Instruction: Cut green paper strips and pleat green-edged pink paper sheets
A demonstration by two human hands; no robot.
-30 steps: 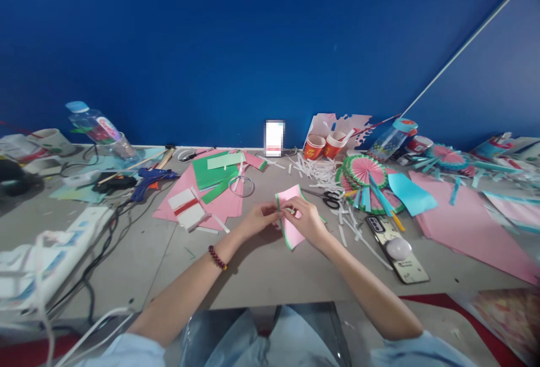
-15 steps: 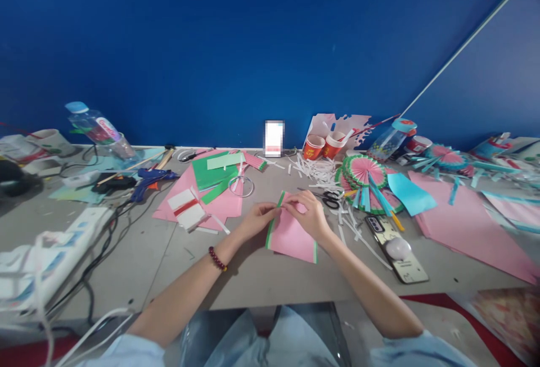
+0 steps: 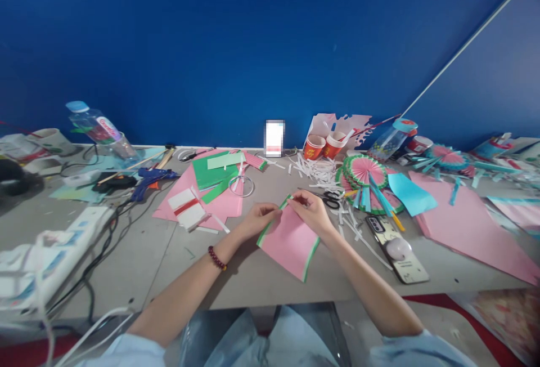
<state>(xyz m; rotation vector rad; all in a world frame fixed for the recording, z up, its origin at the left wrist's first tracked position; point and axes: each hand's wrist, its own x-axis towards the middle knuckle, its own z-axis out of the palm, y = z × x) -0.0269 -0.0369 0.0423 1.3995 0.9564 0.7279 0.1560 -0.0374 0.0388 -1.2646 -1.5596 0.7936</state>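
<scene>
A pink sheet of paper (image 3: 289, 240) with green strips along two opposite edges is held tilted above the table in front of me. My left hand (image 3: 260, 218) pinches its upper left edge, by the green strip. With thumb and fingers closed, my right hand (image 3: 310, 208) grips the top of the same sheet, close to the left fingertips. Black-handled scissors (image 3: 331, 200) lie just beyond my right hand, their blades partly hidden by it.
Pink and green papers (image 3: 215, 173) lie to the left, with a metal ring (image 3: 241, 187) and a blue glue gun (image 3: 149, 180). On the right are a folded paper rosette (image 3: 363, 173), white paper shreds (image 3: 316, 171), a phone (image 3: 405, 260) and red paper cups (image 3: 314, 146).
The pink sheet has turned clockwise and its lower edge has come nearer to me. Both hands keep hold of its top, having shifted only slightly.
</scene>
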